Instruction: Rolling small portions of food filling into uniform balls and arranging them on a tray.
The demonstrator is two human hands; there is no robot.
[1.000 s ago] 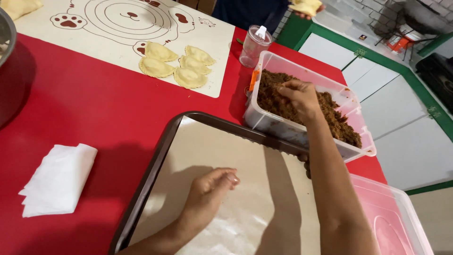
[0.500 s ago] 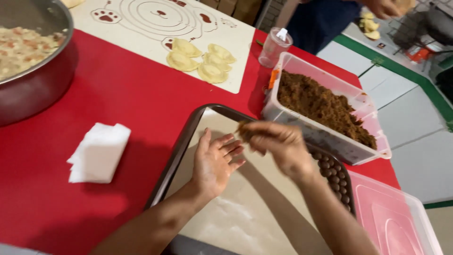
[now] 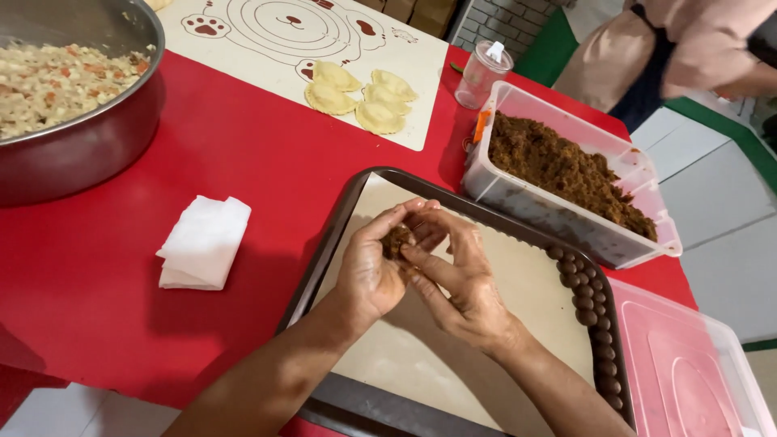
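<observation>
**Both hands cupped around one brown lump, right over the baking tray**

Using the baking tray [image 3: 324,243] as the anchor. The left hand [image 3: 368,271] and right hand [image 3: 457,283] meet just above the tray's near-left part, fingers curled in and pressed together around a small lump of brown filling [image 3: 396,240]. Neither hand is flat open, and neither is a fist. They're cupped, palms facing each other, with the lump pinched between the fingertips. Holding it over the paper-lined tray looks sensible, since any crumbs would land on the liner and not the red table [image 3: 243,186].

Along the tray's right edge sit rows of small brown balls [image 3: 584,291], packed touching. I can't count them exactly because there are too many and they're partly cut off, but it's well over a dozen.

Just beyond the tray's far-right side is one clear tub of loose brown filling [image 3: 566,170], close enough for the right hand to reach. One clear lid [image 3: 688,364] lies right of the tray. One small capped bottle [image 3: 483,73] stands past the tub.

Left of the tray is one folded white napkin [image 3: 204,241]. Further left and back there's one metal bowl [image 3: 89,137] of pale chopped mix. Behind the tray is one pastry mat [image 3: 259,32] with four filled half-moon dumplings [image 3: 360,95] clustered on its near edge.

Another person in an apron [image 3: 647,73] stands past the tub.
</observation>
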